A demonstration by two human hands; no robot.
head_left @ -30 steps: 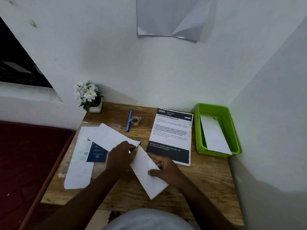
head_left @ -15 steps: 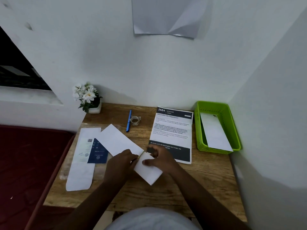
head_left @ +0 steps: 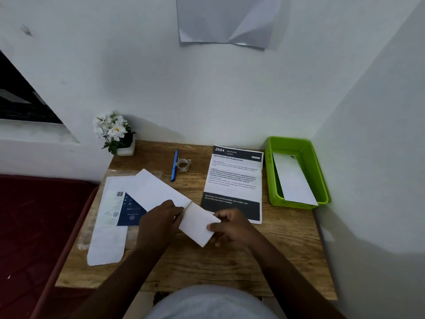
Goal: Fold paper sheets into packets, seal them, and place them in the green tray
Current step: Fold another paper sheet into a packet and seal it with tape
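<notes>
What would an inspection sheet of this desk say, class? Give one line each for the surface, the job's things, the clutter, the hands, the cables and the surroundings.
Surface: wooden desk, set in a wall corner.
Job's things: white sheet with its near end folded over; green tray at the right holding one white packet; tape roll near the back.
Clutter: blue pen, printed instruction sheet, flower pot, white and blue packaging at the left.
Hands: left hand presses at the crease; right hand pinches the folded flap.
Cables: nothing seen.
Surroundings: white walls, grey sheet hung above, dark red mattress at the left.
</notes>
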